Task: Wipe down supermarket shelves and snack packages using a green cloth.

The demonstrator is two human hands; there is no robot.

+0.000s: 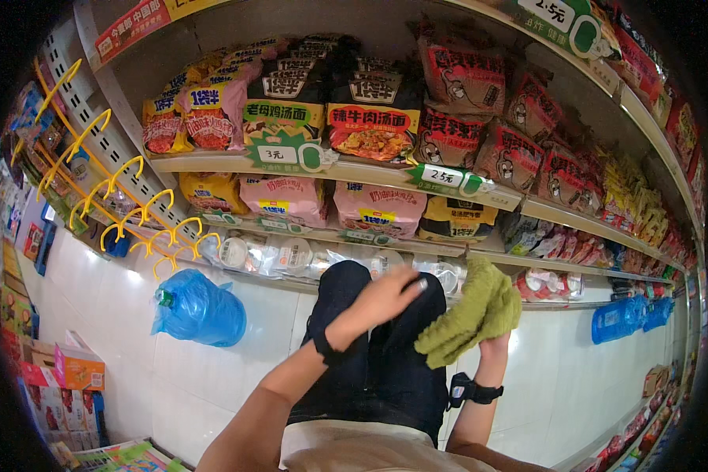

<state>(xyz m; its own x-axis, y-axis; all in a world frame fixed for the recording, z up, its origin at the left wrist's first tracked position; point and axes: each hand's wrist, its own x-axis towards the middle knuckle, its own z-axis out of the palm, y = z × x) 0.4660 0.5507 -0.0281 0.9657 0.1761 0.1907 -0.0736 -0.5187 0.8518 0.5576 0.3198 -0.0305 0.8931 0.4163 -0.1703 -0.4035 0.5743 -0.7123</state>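
Observation:
My right hand (494, 342) is mostly hidden under a green cloth (478, 312), which it grips and which hangs in folds over the fingers near the bottom shelf. My left hand (386, 296) is above my knees, slightly blurred, with its fingers apart and nothing in it. Ahead of me a store shelf edge (342, 168) carries rows of packaged instant noodles (374, 127). Red and brown snack packs (510, 154) stand to their right. Below lie pink noodle multipacks (380, 209), and clear-wrapped cups (295, 253) fill the lowest level.
A blue water jug in a plastic bag (203, 310) rests on the tiled floor at left. Yellow wire hooks (124, 218) jut out above it. More blue jugs (619, 318) lie at right. Cartons (79, 366) are stacked at the left rim, and a price-tagged upper shelf (572, 44) overhangs the front.

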